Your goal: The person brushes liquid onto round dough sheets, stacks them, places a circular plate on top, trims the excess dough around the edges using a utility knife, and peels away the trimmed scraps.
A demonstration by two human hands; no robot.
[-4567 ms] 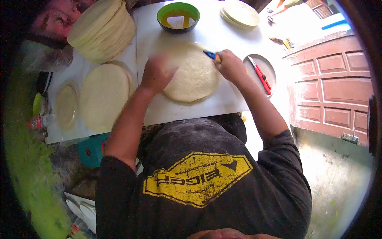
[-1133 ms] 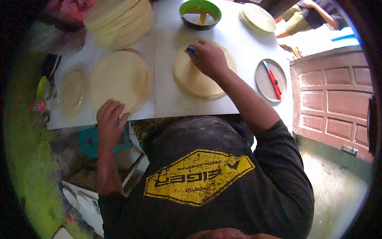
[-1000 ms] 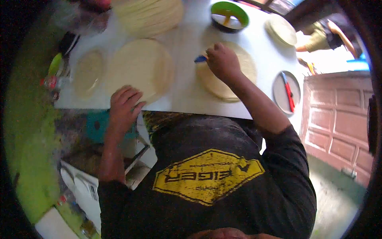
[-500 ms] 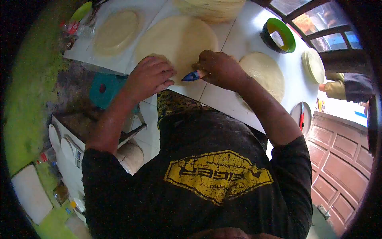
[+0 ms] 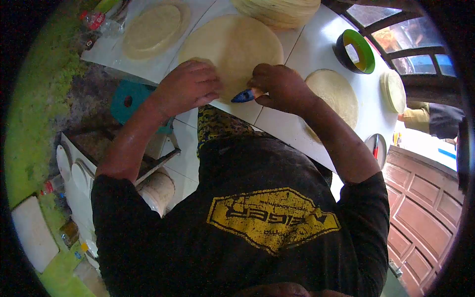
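A large round, pale dough sheet lies on the white tiled table in front of me. My left hand is at its near left edge, fingers curled and thumb close to them; anything between the fingertips is hidden. At the near right edge, my right hand is closed around a brush, whose blue handle end points left between my hands. The brush's bristles are hidden under my palm. Just right of that hand sits a smaller, shiny dough round.
Beyond the large sheet stands a thick stack of dough sheets. A green-and-black bowl with yellowish contents is at the right, near another pale stack and a plate with a red-handled tool. More rounds lie left.
The view has shifted slightly, so the table things appear lower and farther right. Both hands keep about the same place at the sheet's near edge, and the brush stays in my right hand.
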